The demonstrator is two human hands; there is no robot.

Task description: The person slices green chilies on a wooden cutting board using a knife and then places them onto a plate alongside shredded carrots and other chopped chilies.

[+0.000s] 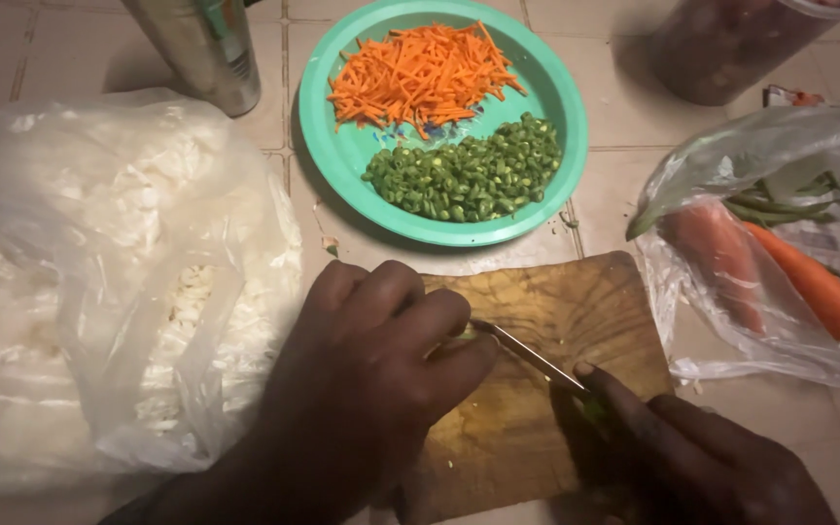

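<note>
both hands closed: right hand [692,457] holds knife [527,352], left hand [381,360] grips something green.

Counted on the tiled counter

Two hands, the left hand [362,379] and the right hand [702,457]; one knife [527,352]; one wooden board [537,379]; one green plate [328,136] (two heaps on it, orange shreds [420,73] and green bits [469,175]); two plastic bags [99,282]; two whole carrots [814,282]; two containers [208,49].
</note>
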